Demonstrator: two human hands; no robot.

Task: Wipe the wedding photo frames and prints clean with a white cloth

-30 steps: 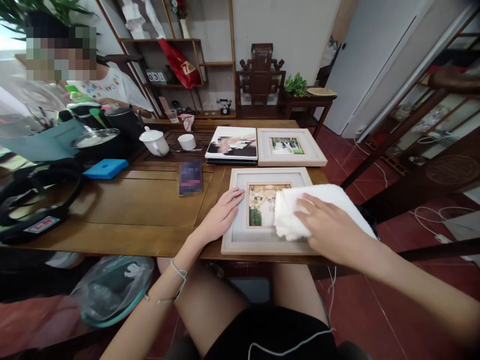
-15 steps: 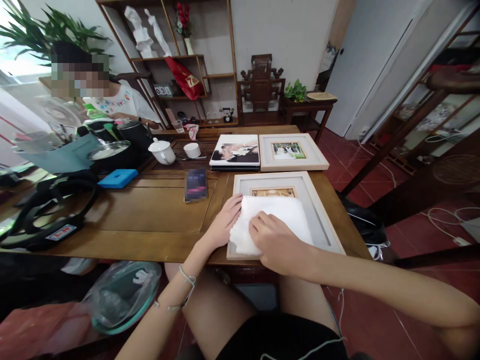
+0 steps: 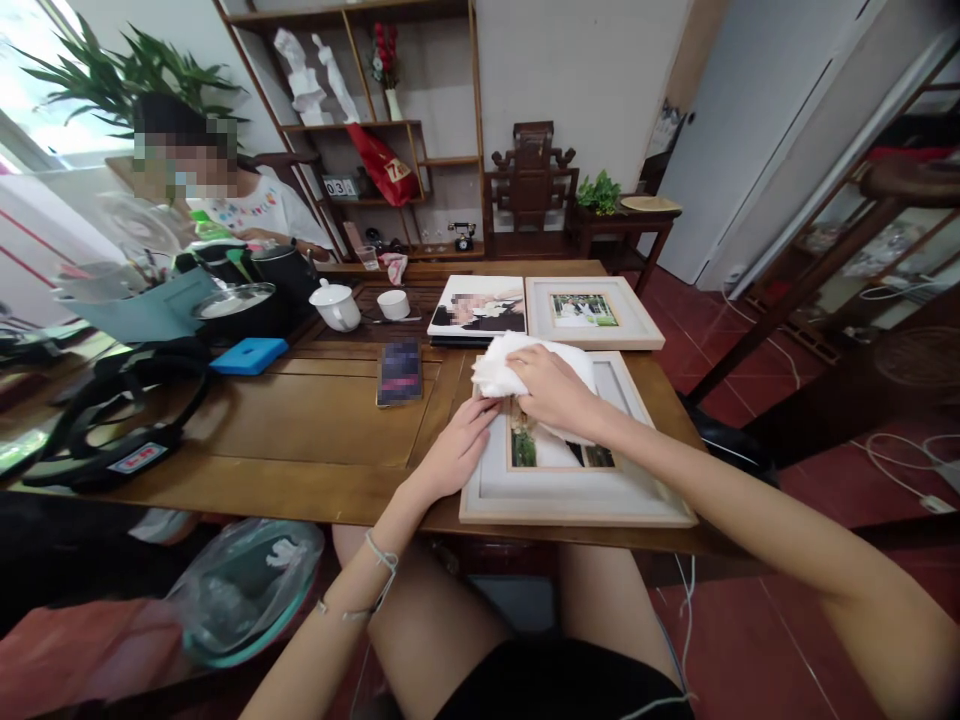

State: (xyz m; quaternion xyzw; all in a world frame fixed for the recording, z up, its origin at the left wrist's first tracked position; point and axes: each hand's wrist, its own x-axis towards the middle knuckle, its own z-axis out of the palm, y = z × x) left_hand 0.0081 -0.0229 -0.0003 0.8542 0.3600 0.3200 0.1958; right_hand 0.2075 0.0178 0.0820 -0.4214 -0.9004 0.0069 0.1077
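A large picture frame (image 3: 579,514) with a pale wood border and a photo behind its pane lies flat at the table's front edge. Near its far left corner, my right hand (image 3: 551,385) is closed on a bunched white cloth (image 3: 499,368) pressed against the frame. The cloth and hand hide the upper part of the photo. My left hand (image 3: 461,445) rests along the frame's left edge, fingers stretched out, their tips close to the cloth.
Behind lie a smaller framed photo (image 3: 652,338) and a stacked photo panel (image 3: 472,315). A phone (image 3: 400,372), white teapot (image 3: 335,306), white cup (image 3: 393,304), blue box (image 3: 250,356) and black headset (image 3: 112,420) are to the left. A person (image 3: 259,205) sits across the table.
My right hand has carried the cloth from the frame's near part to its far left corner, bunching it and uncovering the photo. My left hand stays on the left edge.
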